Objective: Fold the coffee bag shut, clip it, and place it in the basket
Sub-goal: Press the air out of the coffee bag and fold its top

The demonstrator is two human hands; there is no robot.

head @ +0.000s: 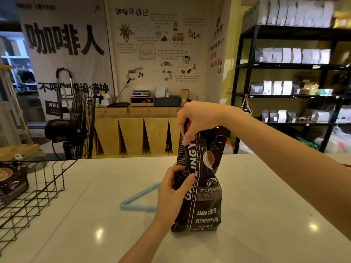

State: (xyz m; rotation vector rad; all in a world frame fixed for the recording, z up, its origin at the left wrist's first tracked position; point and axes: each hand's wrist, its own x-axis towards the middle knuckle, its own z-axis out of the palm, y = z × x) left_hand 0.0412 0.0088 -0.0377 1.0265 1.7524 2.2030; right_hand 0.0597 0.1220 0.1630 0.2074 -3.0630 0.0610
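Note:
A tall black coffee bag (204, 188) with white lettering stands upright on the white counter (256, 215). My left hand (171, 192) grips its left side at mid-height. My right hand (197, 120) pinches the bag's top from above, fingers curled over the upper left edge. A light blue clip (139, 199), open in a V, lies flat on the counter just left of the bag, partly hidden behind my left hand. A black wire basket (38, 190) stands at the counter's left edge.
Another dark coffee bag (12, 184) lies inside the basket. Beyond the counter stand a black floor fan (76, 128), wooden bins and a black shelf rack (294, 73) with white bags.

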